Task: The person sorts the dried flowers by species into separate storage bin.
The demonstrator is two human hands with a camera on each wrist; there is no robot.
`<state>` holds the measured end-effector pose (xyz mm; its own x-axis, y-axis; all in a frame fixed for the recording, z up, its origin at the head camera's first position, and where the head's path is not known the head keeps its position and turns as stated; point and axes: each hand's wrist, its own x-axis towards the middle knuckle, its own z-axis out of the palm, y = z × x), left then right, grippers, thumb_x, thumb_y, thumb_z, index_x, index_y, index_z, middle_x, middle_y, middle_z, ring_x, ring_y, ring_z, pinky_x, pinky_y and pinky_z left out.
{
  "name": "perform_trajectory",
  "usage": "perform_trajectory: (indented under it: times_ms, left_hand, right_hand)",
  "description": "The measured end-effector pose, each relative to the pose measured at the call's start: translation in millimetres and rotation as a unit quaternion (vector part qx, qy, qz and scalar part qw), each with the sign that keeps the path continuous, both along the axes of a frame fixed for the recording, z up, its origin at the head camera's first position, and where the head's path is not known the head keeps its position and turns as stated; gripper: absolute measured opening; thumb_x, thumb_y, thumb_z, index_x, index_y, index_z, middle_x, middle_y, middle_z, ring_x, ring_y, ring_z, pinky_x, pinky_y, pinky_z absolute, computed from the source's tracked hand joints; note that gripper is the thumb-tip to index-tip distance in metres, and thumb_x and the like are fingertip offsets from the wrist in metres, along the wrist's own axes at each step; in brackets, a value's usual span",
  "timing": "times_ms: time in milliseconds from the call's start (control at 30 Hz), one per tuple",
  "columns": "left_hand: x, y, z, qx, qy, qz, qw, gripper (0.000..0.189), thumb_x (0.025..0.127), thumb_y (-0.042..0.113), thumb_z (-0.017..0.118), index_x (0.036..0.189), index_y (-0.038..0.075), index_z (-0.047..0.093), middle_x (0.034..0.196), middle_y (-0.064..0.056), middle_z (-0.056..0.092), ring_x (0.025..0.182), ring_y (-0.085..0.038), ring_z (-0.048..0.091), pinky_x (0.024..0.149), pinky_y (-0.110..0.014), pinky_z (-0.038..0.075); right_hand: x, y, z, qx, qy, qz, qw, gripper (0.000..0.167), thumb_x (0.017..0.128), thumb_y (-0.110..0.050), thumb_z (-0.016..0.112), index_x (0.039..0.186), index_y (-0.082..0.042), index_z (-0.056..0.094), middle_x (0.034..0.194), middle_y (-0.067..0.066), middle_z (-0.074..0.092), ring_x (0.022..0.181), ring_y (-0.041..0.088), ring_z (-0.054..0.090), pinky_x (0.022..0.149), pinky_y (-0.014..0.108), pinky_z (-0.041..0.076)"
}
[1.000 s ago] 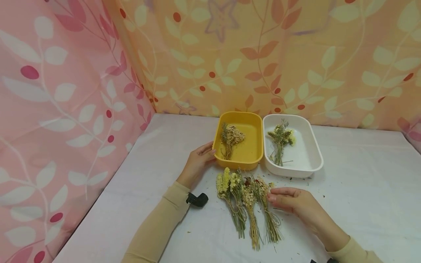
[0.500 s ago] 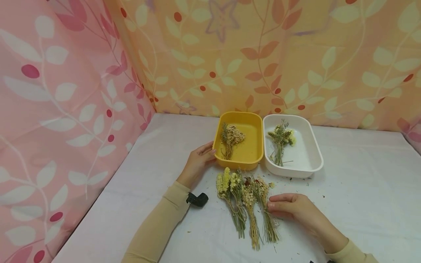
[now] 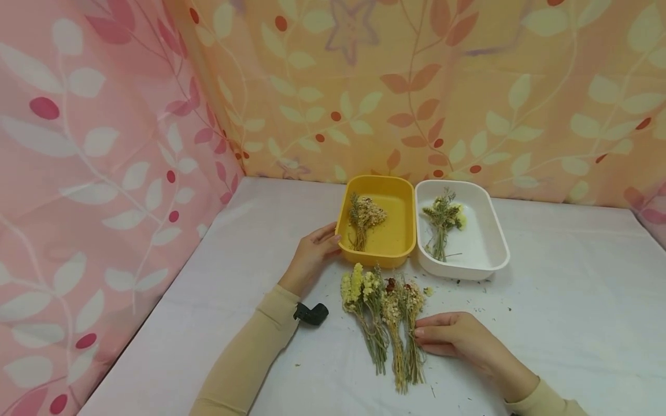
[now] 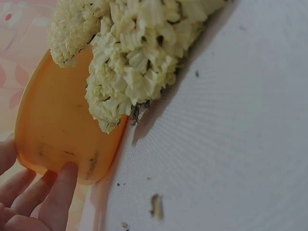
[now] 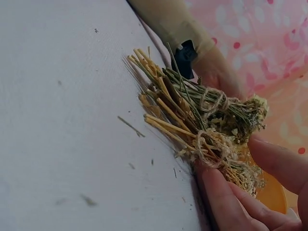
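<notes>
Several bundles of dried flowers tied with twine lie side by side on the table. Pale yellow bundles [image 3: 359, 289] are on the left; the beige bundle [image 3: 393, 312] and the rightmost beige bundle [image 3: 413, 323] are on the right. My right hand [image 3: 458, 341] touches the rightmost bundle near its twine; in the right wrist view, the fingers [image 5: 221, 197] reach the tie and the thumb [image 5: 279, 161] stands apart from them. My left hand [image 3: 311, 257] rests against the yellow box [image 3: 400, 254], with straight fingers [image 4: 60, 197] at its outer wall.
Beside the yellow box stands a white box [image 3: 481, 267]. One dried bundle [image 3: 366, 214] lies in the yellow box, another bundle [image 3: 442, 222] in the white one. Small plant crumbs lie on the white tabletop [image 3: 562, 289]. Patterned cloth [image 3: 312, 86] rises behind.
My right hand has moved down and left along the rightmost bundle. That bundle's stems have swung left, closer to the neighbouring bundle. My left hand stays at the yellow box.
</notes>
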<state>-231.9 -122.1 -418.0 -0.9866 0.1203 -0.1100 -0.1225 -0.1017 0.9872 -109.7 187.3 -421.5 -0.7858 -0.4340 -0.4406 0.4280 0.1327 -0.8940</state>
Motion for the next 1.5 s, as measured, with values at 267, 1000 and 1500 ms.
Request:
perform_trajectory:
  times_ms: [267,1000,1500]
  left_hand:
    - [-0.9,-0.2,-1.6,-0.003,0.003,-0.004,1.0000,0.051,0.099,0.013,0.061,0.148,0.008,0.047,0.149,-0.015,0.052,0.132,-0.033,0.056,0.106,-0.037,0.054]
    - [-0.9,-1.5,-1.5,0.004,0.002,-0.005,1.0000,0.050,0.099,0.015,0.062,0.147,0.010,0.049,0.148,-0.012,0.053,0.131,-0.031,0.057,0.106,-0.036,0.054]
    - [-0.2,-2.3,-1.4,0.003,0.008,-0.016,0.9998,0.052,0.100,0.016,0.061,0.148,0.008,0.046,0.150,-0.013,0.051,0.133,-0.032,0.055,0.108,-0.037,0.052]
  right_hand:
    - [2.1,-6,-5.0,0.021,0.011,0.006,0.9997,0.041,0.090,-0.018,0.073,0.118,0.011,0.066,0.099,0.006,0.077,0.089,0.012,0.074,0.080,0.027,0.064]
    - [1.2,-24,-3.5,0.049,0.027,-0.044,0.9974,0.042,0.087,-0.019,0.077,0.115,0.010,0.066,0.096,0.001,0.077,0.083,0.008,0.072,0.079,0.025,0.063]
    - [-0.9,-20,-5.2,-0.012,-0.012,-0.063,0.9979,0.026,0.090,-0.014,0.072,0.110,0.002,0.068,0.094,-0.003,0.076,0.081,0.007,0.072,0.078,0.023,0.063]
